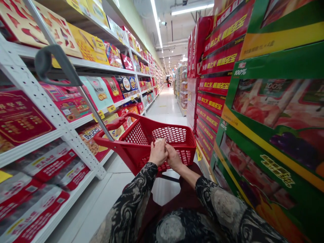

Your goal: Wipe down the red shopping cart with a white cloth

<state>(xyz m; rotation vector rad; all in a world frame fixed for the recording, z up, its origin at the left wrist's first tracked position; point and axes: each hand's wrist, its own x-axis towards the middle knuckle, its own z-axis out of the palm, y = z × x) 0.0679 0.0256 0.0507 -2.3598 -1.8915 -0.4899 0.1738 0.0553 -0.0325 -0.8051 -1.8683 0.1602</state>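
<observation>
My left hand [158, 152] and my right hand [173, 157] meet in front of me, fingers curled and pressed together. A small pale thing [159, 140] seems to show at the top of the fingers, too small to name. Just beyond my hands stands a red plastic shopping basket [165, 125] with lattice walls; my hands overlap its near side in view. The basket's long metal pull handle [93, 109] leans up to the left and ends in a grey grip [57, 64]. I cannot see anything inside the basket.
White shelves [83, 168] with boxed and bagged food line the left side. On the right rise stacked red drink cartons [215, 86] and green fruit-drink boxes [268, 135], close to my right arm. A pale tiled aisle [167, 104] runs ahead between them.
</observation>
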